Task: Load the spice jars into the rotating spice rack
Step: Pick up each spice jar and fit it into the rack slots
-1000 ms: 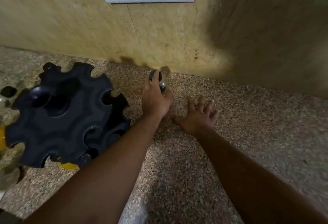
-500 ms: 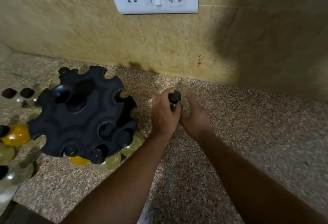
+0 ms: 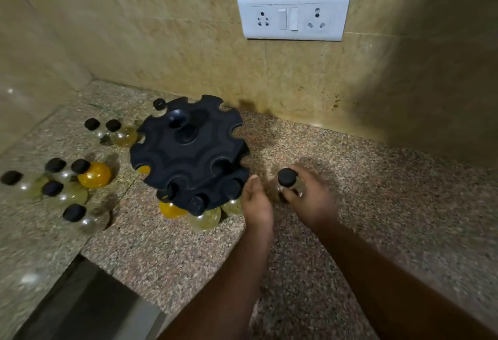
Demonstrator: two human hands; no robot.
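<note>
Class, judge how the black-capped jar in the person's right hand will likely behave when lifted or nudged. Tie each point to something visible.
The jar in the right hand looks clear and glossy: probably rigid, slippery, breakable. Its body seems rounded, like the orange jar, so it may roll if tipped over.

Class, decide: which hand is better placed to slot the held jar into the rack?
Right. The right hand grips the jar; the left hand lies between jar and rack, probably better for steadying the rack.
</note>
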